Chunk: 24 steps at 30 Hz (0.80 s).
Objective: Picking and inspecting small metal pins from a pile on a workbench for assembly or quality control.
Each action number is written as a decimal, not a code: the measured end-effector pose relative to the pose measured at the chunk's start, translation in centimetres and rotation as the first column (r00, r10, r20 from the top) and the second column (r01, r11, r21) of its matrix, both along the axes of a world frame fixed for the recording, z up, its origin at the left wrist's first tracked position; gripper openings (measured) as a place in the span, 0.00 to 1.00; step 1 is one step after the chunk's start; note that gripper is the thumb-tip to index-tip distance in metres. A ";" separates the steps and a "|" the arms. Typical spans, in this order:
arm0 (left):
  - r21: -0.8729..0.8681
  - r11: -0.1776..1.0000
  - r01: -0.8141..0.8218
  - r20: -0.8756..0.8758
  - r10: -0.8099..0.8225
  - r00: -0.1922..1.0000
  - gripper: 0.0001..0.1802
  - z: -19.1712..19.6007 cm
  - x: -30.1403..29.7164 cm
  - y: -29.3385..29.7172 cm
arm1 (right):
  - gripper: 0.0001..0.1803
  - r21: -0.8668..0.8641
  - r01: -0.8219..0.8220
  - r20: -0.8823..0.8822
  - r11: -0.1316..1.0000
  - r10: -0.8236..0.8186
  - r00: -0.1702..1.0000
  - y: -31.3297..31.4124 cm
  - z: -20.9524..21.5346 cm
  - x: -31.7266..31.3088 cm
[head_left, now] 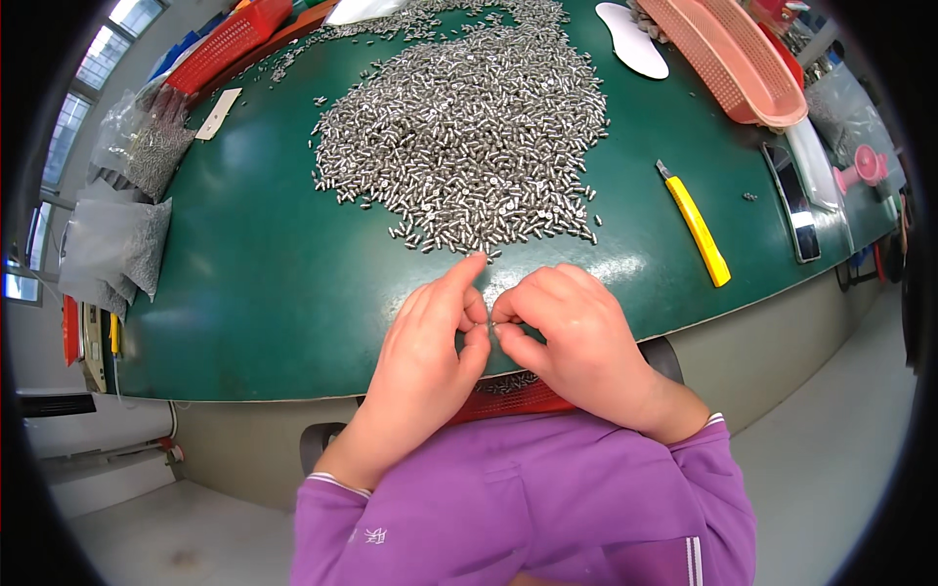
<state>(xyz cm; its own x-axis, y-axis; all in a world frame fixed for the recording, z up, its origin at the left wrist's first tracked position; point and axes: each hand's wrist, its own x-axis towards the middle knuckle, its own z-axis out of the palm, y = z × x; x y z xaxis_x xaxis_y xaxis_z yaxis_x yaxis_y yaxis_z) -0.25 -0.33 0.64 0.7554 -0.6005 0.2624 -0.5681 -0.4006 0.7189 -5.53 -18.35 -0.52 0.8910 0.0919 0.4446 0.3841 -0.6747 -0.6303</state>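
Note:
A big heap of small silvery metal pins (469,137), short and round-ended, is spread over the green table (244,303). My left hand (425,332) is just in front of the heap's near edge; its index finger reaches toward a few loose pins while the thumb and another finger come together. Close beside it, my right hand (572,332) has its fingers curled and the thumb and index tips nearly meeting. Both sets of fingertips face each other, almost touching. Whatever they hold is too small to name. Below them, a red basket (518,405) at the table's edge contains similar metal pieces.
A yellow utility knife (699,225) lies on the right with its blade out, near a phone (791,200). Pink plastic baskets (728,63) stand at the back right. Clear bags of metal parts (117,239) line the left side. A white oval piece (633,41) lies behind.

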 end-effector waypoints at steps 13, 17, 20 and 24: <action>-0.028 0.999 0.028 -0.111 -0.031 0.993 0.36 0.1 0.3 0.4 | 0.08 0.015 -0.004 0.010 1.000 0.004 1.000 -0.4 0.1 -0.3; -0.046 0.998 0.031 -0.138 -0.037 0.990 0.37 0.1 0.2 0.6 | 0.08 0.028 0.009 0.007 1.000 -0.009 1.000 -0.3 0.0 -0.2; -0.078 0.997 0.029 -0.116 -0.037 0.993 0.38 -0.5 0.3 0.8 | 0.08 0.018 0.032 0.019 0.999 -0.032 0.999 -0.3 0.1 -0.3; -0.090 0.995 0.035 -0.097 -0.044 0.994 0.38 -0.7 0.2 0.9 | 0.09 -0.013 0.048 0.009 0.999 -0.048 0.999 -0.5 0.6 -0.5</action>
<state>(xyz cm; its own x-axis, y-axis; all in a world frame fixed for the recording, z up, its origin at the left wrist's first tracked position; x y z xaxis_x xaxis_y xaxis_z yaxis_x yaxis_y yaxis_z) -0.01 0.60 -0.05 0.7564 -0.6082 0.2409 -0.5067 -0.3118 0.8037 -6.08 -18.82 0.03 0.8907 0.0551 0.4511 0.3565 -0.7005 -0.6182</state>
